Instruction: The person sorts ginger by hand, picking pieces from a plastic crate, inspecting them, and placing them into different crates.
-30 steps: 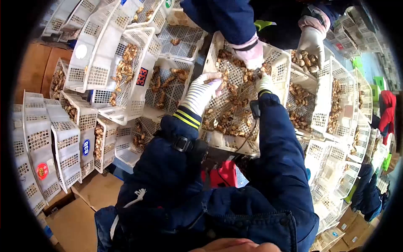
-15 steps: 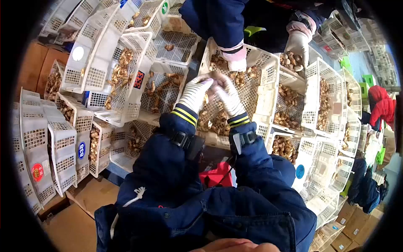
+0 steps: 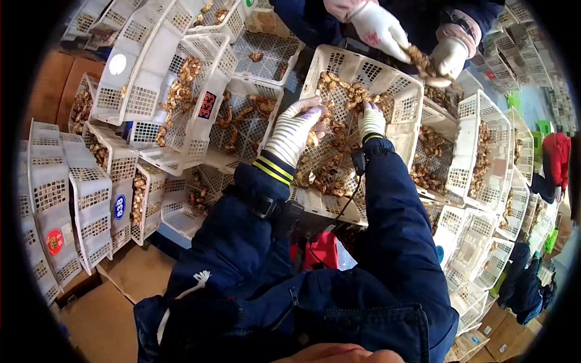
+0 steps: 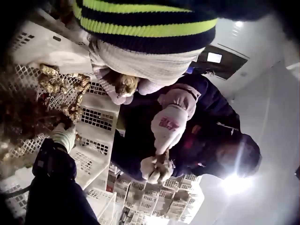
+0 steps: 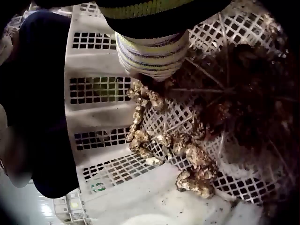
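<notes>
In the head view, my gloved left hand (image 3: pixel 293 132) is over the left side of a white plastic crate (image 3: pixel 407 100). It grips a knobbly golden-brown piece (image 4: pixel 125 86), which shows between the fingers in the left wrist view. My right hand (image 3: pixel 371 121), in a striped glove, reaches down into the crate's far right part, fingers at a row of similar knobbly brown pieces (image 3: pixel 358 94). In the right wrist view its fingertips are hidden behind the glove, with lumpy pieces (image 5: pixel 199 159) lying on the mesh floor below.
Across the crate another person's gloved hands (image 3: pixel 378 30) hold a brown clump (image 3: pixel 419 59). More crates of brown pieces stand left, including one marked 333 (image 3: pixel 207 105), and others (image 3: pixel 478 145) line the right. A cable (image 3: pixel 350 199) hangs from my right wrist over the crate's near edge.
My hands came together over the crate, then parted; the right hand went back to the far pieces. The other person's hand left the crate and now holds a clump with the other hand.
</notes>
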Available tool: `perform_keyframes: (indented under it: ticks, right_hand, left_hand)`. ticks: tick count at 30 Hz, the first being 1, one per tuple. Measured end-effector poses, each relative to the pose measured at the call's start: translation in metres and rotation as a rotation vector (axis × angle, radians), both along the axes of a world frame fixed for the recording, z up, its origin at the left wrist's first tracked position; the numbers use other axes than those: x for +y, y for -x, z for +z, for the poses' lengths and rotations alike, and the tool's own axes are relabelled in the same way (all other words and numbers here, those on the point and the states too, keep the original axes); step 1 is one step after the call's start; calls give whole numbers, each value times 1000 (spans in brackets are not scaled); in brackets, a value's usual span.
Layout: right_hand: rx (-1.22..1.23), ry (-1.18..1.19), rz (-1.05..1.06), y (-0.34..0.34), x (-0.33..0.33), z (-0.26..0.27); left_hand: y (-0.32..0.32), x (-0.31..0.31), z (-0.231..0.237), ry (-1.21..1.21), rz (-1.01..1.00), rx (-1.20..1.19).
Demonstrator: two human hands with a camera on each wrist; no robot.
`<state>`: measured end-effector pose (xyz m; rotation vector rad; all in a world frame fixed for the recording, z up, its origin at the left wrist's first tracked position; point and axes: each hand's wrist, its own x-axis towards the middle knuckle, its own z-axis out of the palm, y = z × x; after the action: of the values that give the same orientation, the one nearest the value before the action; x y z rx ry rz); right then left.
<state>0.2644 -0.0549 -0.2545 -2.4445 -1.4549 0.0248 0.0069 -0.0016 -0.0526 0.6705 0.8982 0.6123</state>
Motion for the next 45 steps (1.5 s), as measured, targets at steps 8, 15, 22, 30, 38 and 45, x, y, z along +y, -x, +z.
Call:
perform_keyframes:
  ticks: [8,15,22,30,38,45]
  right_hand:
    - [495,-326,-172,9,-15,-41]
    - [1312,-618,-178,101,-11,121]
    - [1379,-528,246,140,-16,154]
    - [94,-141,114,60,20,40]
    - [233,215,-25,6,25,-29]
    - [1908,-529,-183,45,-14,59]
  left_hand:
    - [-2,-2,5,-50,-175,133]
    - [-5,-1,2,-26,-95,245]
    - [3,8,-8,-147,4,194]
    - [0,4,4,-64,65,114]
    - [3,7,5,24,87,55]
    - [-1,5,1,-64,22,71]
